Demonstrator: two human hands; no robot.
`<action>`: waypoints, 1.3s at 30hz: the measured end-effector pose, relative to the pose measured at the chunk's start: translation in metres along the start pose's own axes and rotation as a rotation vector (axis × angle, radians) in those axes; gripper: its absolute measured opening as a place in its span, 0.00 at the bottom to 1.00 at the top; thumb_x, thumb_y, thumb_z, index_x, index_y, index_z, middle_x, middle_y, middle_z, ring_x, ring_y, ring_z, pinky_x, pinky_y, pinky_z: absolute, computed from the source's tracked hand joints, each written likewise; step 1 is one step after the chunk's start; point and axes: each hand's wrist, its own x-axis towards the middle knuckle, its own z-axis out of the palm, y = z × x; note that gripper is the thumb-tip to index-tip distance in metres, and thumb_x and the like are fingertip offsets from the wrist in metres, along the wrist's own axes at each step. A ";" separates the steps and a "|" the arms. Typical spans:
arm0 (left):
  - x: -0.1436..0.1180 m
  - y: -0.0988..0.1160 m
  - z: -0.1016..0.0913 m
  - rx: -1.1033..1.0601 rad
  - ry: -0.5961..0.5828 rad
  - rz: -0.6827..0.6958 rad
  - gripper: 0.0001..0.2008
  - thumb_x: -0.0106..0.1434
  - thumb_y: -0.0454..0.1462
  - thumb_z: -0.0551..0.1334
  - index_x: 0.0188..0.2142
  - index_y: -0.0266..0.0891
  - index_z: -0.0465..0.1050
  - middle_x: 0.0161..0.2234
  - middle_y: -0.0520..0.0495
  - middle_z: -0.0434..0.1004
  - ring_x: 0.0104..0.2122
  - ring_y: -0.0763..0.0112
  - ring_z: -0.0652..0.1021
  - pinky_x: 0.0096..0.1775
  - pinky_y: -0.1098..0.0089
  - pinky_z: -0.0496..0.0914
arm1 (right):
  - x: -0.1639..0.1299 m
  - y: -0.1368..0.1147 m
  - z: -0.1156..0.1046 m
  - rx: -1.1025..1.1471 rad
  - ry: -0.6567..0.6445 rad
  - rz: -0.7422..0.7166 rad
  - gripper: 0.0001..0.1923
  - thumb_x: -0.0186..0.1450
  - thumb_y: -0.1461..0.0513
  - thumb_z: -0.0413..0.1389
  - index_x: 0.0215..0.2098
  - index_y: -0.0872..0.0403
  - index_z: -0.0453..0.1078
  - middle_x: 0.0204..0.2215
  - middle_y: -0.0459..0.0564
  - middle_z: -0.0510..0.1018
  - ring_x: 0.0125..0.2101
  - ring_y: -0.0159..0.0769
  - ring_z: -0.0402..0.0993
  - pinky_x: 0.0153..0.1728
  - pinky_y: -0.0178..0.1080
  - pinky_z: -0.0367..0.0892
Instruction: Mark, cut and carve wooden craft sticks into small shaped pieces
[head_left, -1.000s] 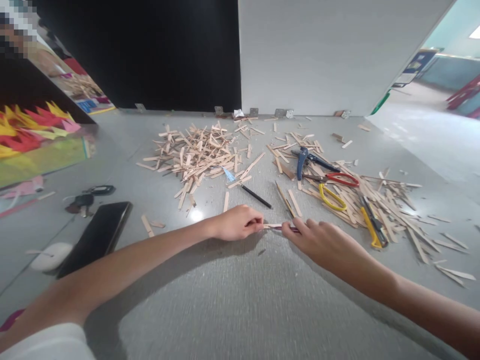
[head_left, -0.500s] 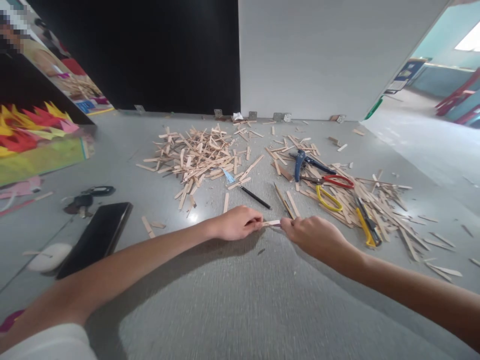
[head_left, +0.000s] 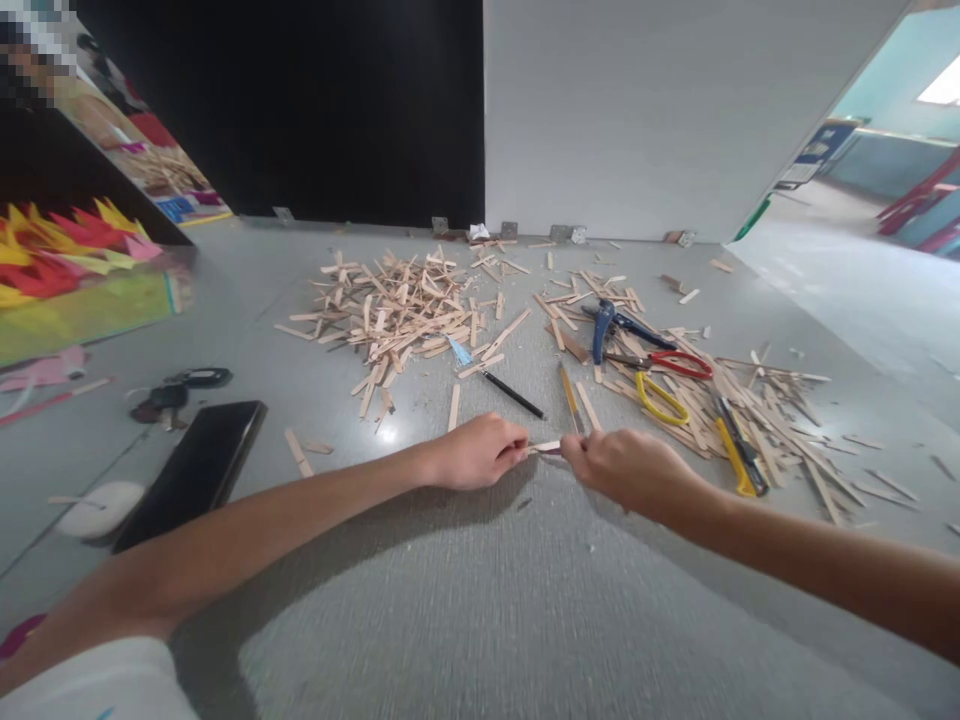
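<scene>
Far left of the grip, on the grey table (head_left: 480, 600): white computer mouse (head_left: 99, 508), black phone (head_left: 193, 472) lying flat, bunch of keys (head_left: 174, 392) behind it. Coloured paper cut-outs (head_left: 67, 240) further back at the table's left edge.

Behind and left of the grip: loose heap of wooden craft sticks (head_left: 397, 305). A single stick (head_left: 453, 405) lies between the heap and the left hand. Black pencil (head_left: 513, 394) just behind the grip, angled.

Left hand (head_left: 480, 452): fingers pressed together, pinching the left end of a short wooden stick piece (head_left: 545, 447). The piece sits level, just above the table, spanning the small gap between the two hands.

Right hand (head_left: 626, 470): closed in a loose fist, fingertips pinching the right end of the same piece. A dark sliver shows under the piece at this hand; cannot tell what it is.

Behind and right of the grip: blue-handled pliers (head_left: 606, 328), red-handled scissors (head_left: 679, 362), yellow-handled scissors (head_left: 660, 398), yellow utility knife (head_left: 739, 455), all lying among a second scatter of sticks (head_left: 780, 410).
</scene>
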 end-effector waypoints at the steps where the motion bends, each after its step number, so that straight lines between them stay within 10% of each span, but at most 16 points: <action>1: -0.001 0.001 0.001 0.008 0.004 -0.005 0.13 0.72 0.34 0.57 0.29 0.39 0.71 0.20 0.55 0.65 0.21 0.72 0.64 0.30 0.70 0.58 | -0.001 -0.006 -0.002 -0.065 0.000 0.096 0.14 0.72 0.74 0.48 0.34 0.54 0.69 0.18 0.48 0.74 0.15 0.33 0.65 0.20 0.39 0.41; 8: -0.001 0.004 0.005 0.066 0.023 -0.042 0.14 0.74 0.35 0.56 0.30 0.40 0.71 0.23 0.51 0.69 0.24 0.69 0.68 0.32 0.68 0.58 | 0.008 0.026 -0.002 0.044 -0.082 -0.109 0.11 0.75 0.70 0.52 0.36 0.55 0.72 0.20 0.46 0.78 0.17 0.30 0.67 0.22 0.38 0.41; 15: -0.003 0.008 0.010 0.127 0.039 -0.068 0.16 0.75 0.34 0.55 0.28 0.41 0.68 0.20 0.54 0.62 0.21 0.70 0.62 0.30 0.67 0.53 | 0.001 -0.008 -0.024 -0.021 -0.123 0.091 0.13 0.70 0.76 0.50 0.38 0.59 0.73 0.21 0.52 0.78 0.17 0.34 0.70 0.19 0.37 0.42; 22: -0.003 0.008 0.009 0.183 0.031 -0.092 0.15 0.75 0.35 0.55 0.29 0.40 0.70 0.22 0.52 0.67 0.22 0.69 0.67 0.29 0.68 0.55 | 0.016 0.024 -0.017 0.109 -0.176 -0.032 0.08 0.73 0.70 0.54 0.37 0.54 0.70 0.21 0.46 0.79 0.18 0.32 0.70 0.21 0.37 0.46; 29: -0.005 0.009 0.009 0.241 0.046 -0.104 0.15 0.75 0.34 0.55 0.31 0.40 0.71 0.22 0.51 0.67 0.23 0.67 0.69 0.28 0.67 0.52 | 0.012 -0.010 -0.030 0.120 -0.196 0.126 0.15 0.70 0.76 0.46 0.39 0.61 0.74 0.22 0.57 0.80 0.18 0.37 0.73 0.18 0.37 0.44; 39: -0.004 0.006 0.014 0.294 0.119 -0.075 0.15 0.76 0.34 0.54 0.33 0.39 0.74 0.22 0.52 0.70 0.23 0.68 0.73 0.28 0.69 0.58 | 0.023 0.011 -0.021 0.287 -0.205 0.093 0.13 0.71 0.73 0.50 0.38 0.57 0.75 0.22 0.51 0.78 0.20 0.35 0.71 0.21 0.35 0.51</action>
